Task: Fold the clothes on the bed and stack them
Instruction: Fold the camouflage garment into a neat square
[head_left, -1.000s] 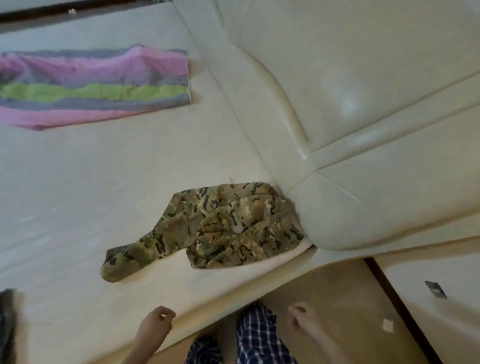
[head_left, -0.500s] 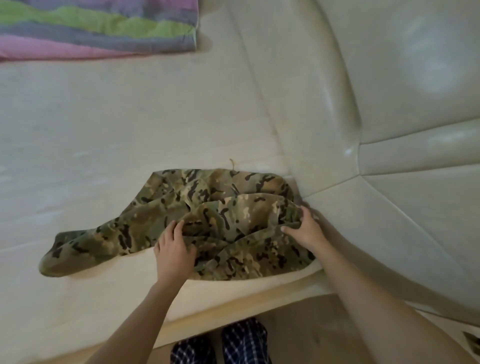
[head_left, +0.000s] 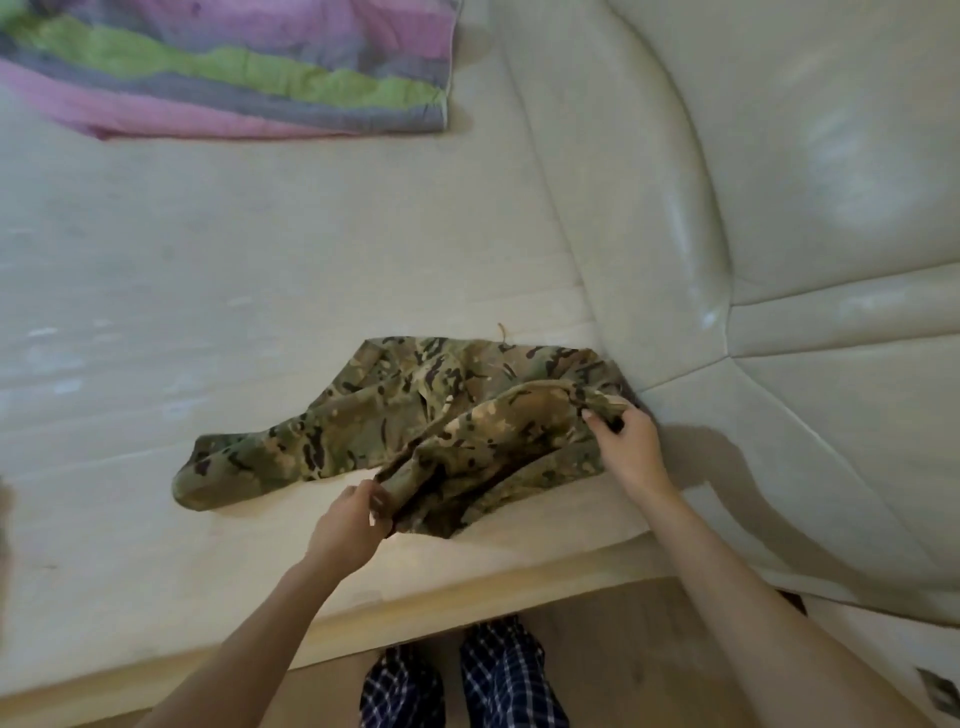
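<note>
Head view, 2 hands in frame, both on 1 garment.

- Camouflage garment (head_left: 457, 415) lay on the bed (head_left: 208, 312), at its near edge, stretched between the 2 hands. It was crumpled, not folded.
- Left hand (head_left: 348, 525): fingers and thumb curled, pinching the garment's near hem. The cloth rose in a ridge from this pinch toward the other hand.
- Right hand (head_left: 631, 447): fingers curled round a bunched fold at the garment's far right end, thumb on top, grasping it.
- 1 long narrow part of the garment, sleeve or leg (cannot tell which), trailed out to the left beyond the left hand and lay flat on the bed.
- Just beyond the right hand the garment's corner touched the base of the padded cream headboard (head_left: 805, 182).
- Striped cloth (head_left: 234, 67) in pink, green and grey lay flat on the bed, well ahead of the left hand and well apart from the garment.
- Below and between the forearms: legs in checked trousers (head_left: 498, 680), standing on the floor (head_left: 639, 639) beside the bed.
</note>
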